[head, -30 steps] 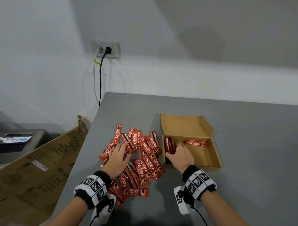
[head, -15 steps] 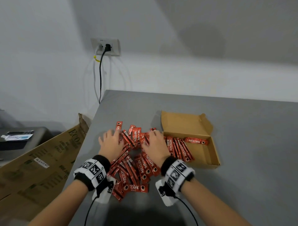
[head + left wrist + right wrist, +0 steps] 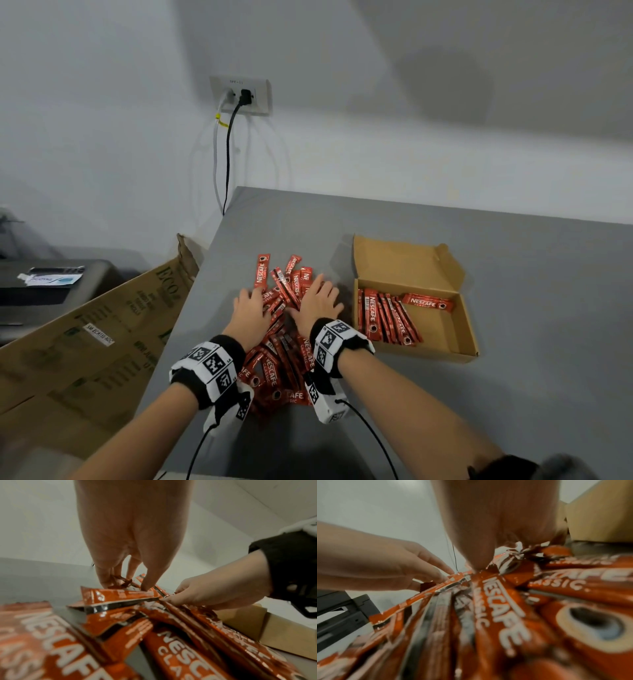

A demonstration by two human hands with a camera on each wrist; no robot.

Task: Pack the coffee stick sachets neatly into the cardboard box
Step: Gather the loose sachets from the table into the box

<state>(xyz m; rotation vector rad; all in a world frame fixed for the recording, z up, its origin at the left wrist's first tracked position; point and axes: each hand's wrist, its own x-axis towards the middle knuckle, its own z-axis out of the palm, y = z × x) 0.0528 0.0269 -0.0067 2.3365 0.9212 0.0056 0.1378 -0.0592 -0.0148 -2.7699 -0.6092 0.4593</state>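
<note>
A loose pile of red Nescafe coffee stick sachets [image 3: 274, 363] lies on the grey table [image 3: 531, 359], left of the open cardboard box [image 3: 467, 325]. Several sachets [image 3: 383, 315] lie side by side in the box's left part, and one more sachet [image 3: 428, 303] lies crosswise behind them. My left hand [image 3: 251, 310] and right hand [image 3: 317, 301] rest palm down on the pile with spread fingers, close together. In the left wrist view the left hand's fingertips [image 3: 145, 586] press down on a sachet [image 3: 120, 596]. The right wrist view is filled with sachets [image 3: 501, 601] under the right palm.
A large brown carton [image 3: 102, 335] leans against the table's left edge. A black device [image 3: 51, 291] stands further left. A wall socket [image 3: 241, 94] with cables hangs behind the table. Bare table surface stretches right of the box.
My right hand left the box, where a bundle of sachets now lies, and came down on the pile. Both hands have since drawn closer together over the sachets.
</note>
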